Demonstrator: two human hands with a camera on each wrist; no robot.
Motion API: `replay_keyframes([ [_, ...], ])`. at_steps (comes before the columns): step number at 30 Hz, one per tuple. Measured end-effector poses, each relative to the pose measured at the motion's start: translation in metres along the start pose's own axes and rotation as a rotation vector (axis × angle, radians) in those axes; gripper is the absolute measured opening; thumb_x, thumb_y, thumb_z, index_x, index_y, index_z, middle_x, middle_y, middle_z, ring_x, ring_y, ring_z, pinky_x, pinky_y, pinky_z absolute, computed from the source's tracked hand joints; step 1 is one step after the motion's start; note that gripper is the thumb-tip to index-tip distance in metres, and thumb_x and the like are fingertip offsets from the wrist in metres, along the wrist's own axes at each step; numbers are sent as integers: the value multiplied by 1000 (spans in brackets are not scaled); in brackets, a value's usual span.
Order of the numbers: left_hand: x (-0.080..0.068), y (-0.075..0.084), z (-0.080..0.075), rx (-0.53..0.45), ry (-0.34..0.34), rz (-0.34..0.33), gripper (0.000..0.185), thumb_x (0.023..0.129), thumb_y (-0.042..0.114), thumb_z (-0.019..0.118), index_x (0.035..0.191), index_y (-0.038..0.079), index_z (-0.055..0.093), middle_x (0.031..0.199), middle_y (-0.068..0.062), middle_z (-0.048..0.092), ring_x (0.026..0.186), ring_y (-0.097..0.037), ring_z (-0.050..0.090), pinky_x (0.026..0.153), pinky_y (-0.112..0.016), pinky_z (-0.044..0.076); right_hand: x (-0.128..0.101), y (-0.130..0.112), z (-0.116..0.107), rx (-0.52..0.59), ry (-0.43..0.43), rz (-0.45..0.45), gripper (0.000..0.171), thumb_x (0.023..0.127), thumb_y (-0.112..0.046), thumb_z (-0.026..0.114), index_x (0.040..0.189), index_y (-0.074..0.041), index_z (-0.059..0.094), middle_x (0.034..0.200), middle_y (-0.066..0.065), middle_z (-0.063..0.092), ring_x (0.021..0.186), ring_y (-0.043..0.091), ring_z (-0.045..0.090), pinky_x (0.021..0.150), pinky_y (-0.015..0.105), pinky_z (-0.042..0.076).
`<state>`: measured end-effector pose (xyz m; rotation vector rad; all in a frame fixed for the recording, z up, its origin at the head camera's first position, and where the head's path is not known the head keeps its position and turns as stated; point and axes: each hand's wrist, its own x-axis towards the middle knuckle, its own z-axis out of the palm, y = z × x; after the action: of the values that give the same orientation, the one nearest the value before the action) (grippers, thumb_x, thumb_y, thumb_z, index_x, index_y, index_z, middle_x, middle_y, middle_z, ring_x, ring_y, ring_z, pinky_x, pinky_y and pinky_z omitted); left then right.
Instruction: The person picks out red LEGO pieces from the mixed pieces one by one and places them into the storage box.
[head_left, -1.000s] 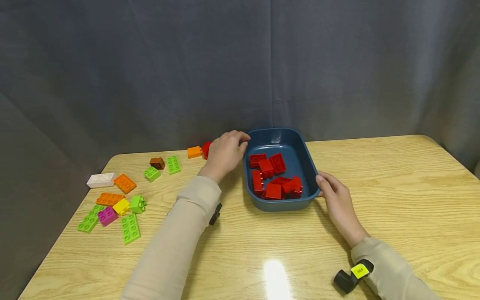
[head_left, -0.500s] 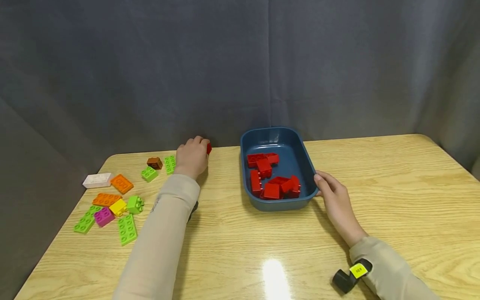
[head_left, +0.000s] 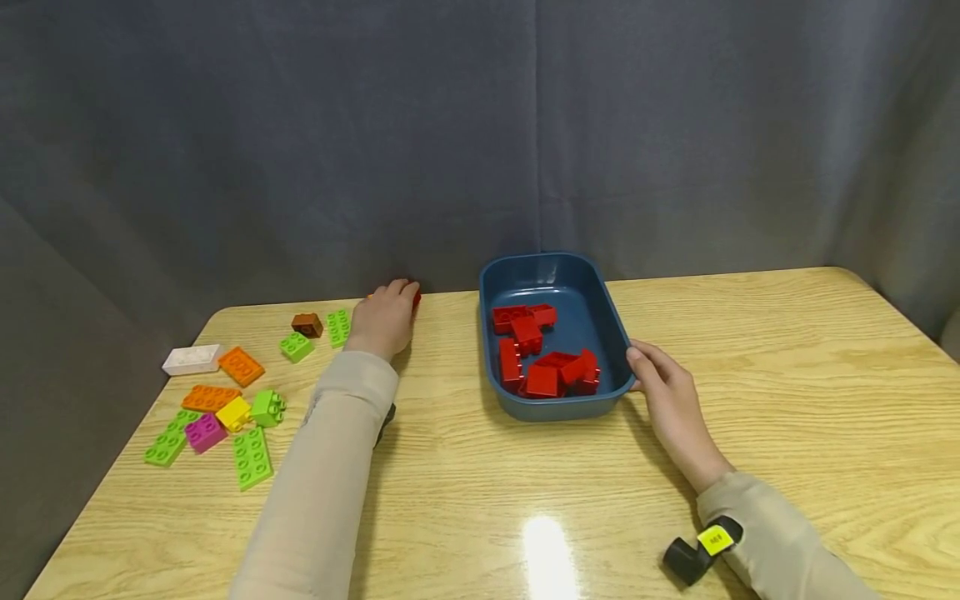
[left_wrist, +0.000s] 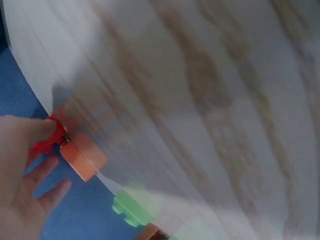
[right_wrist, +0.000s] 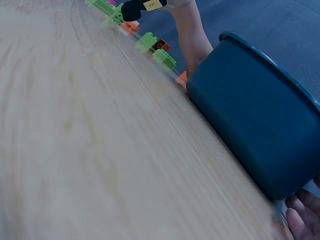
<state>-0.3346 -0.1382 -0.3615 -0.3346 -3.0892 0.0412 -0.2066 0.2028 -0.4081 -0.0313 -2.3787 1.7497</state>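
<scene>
A person in beige sleeves sits at a pale wooden table [head_left: 480, 492]. The left hand [head_left: 384, 321] reaches to the far edge, its fingers curled onto a small red plastic building brick [left_wrist: 50, 141], thumb pressing it from one side (the wrist view is blurred). A small orange plastic brick [left_wrist: 83, 159] lies touching the red one. The right hand [head_left: 667, 398] rests against the near right corner of a dark blue plastic tub [head_left: 611, 321], fingers together and lightly bent along its wall. Several red bricks [head_left: 542, 358] lie heaped inside the tub. To the left, well apart, loose green, orange, pink, yellow, brown and white bricks [head_left: 225, 400] are scattered.
</scene>
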Motion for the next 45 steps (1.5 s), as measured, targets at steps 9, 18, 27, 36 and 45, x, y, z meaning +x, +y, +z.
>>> replay_keyframes([
  [9,-1,-4,1,2,40,26,57,93,15,70,143,-1,47,136,-20,44,122,-37,49,99,-50,45,0,0,0,0,1,-7,51,106,-37,45,140,0,53,127,22,61,83,2,61,84,16,44],
  [18,-5,2,3,-13,-11,-24,64,96,42,63,139,-2,45,126,-19,51,120,-35,50,100,-52,42,0,0,1,-5,4,-7,50,106,-37,45,139,0,53,125,23,61,80,2,61,84,16,43],
  [27,-5,9,4,-8,38,-11,61,95,39,66,137,-1,48,125,-17,53,120,-34,51,102,-52,41,0,1,0,-3,0,6,51,106,-38,45,140,-1,53,126,22,61,81,2,60,85,17,43],
  [36,-7,20,0,-106,134,5,62,94,44,66,139,4,50,127,-15,53,116,-34,53,101,-49,41,0,2,0,-12,4,3,51,106,-37,45,140,-1,53,127,22,60,81,1,60,84,17,43],
  [45,-12,40,-17,-418,183,-77,62,92,36,70,142,6,49,128,-17,49,110,-33,53,93,-45,47,1,1,0,-11,4,-2,51,106,-38,45,140,-1,53,127,22,60,81,1,60,84,16,44],
])
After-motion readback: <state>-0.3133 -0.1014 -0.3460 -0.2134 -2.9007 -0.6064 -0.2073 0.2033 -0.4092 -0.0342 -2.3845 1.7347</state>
